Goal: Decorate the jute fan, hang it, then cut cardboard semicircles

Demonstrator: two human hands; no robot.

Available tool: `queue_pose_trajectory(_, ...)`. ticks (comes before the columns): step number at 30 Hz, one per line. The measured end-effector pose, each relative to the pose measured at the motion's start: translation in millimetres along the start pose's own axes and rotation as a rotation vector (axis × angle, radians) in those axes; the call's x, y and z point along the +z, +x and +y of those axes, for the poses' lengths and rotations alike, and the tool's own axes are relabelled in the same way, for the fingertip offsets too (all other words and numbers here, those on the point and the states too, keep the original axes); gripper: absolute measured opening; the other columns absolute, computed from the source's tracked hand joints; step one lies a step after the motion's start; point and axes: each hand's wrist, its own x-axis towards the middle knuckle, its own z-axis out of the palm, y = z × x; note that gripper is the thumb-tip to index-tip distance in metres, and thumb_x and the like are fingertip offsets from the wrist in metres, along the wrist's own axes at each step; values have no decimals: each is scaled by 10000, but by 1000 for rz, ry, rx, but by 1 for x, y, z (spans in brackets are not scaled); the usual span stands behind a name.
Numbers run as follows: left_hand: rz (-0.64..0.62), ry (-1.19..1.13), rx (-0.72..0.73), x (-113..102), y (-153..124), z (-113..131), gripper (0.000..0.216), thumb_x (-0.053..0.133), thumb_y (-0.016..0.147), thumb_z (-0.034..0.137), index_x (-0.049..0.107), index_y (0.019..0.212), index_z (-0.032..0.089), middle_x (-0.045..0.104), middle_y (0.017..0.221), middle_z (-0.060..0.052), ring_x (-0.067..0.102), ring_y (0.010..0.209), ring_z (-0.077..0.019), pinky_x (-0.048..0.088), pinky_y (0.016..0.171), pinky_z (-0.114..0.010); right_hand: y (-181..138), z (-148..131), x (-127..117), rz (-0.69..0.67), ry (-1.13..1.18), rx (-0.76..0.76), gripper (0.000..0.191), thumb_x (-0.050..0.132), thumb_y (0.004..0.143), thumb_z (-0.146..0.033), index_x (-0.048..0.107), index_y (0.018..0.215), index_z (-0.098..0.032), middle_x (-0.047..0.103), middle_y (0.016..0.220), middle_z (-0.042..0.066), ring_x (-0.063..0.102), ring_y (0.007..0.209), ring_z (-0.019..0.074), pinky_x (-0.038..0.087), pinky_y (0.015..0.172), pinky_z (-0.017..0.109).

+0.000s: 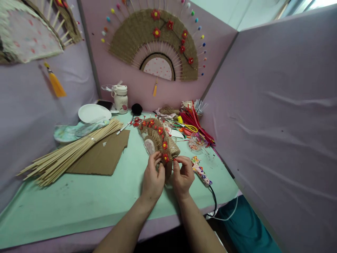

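The fingers of the left hand (152,178) clasp the lower rim of a jute fan (155,135) dotted with red flowers, while the right hand (183,175) pinches a small red piece (174,159) beside it. The fan stands tilted near the middle of the desk (79,200), toward the front edge. Bamboo sticks (71,151) and cardboard (105,154) lie toward the left edge, and a patterned glue gun (201,172) lies toward the right edge.

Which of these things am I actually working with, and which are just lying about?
In use: small fan, held by left hand; red bit, pinched by right hand.
Lying about: sticks, cardboard, plate, cup, scissors, corded tool.
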Motion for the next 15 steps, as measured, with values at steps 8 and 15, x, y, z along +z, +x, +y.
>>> queue_pose_trajectory(8,7,-2,2,0,0,1,378,461,855,105,468,1221,199,619,1262,-121,615,1179,-200,490,1021,-398,-1,0,0,-3,59,11,70,594,879,-148,637,908,-196,635,844,30,590,833,169,478,750,336)
queue_pose_trajectory(15,6,-4,1,0,0,2,381,464,854,108,467,1224,198,612,1273,-124,614,1178,-202,489,1021,-403,-1,0,0,0,12,29,47,588,886,-186,635,893,-188,629,829,35,587,814,174,480,738,347)
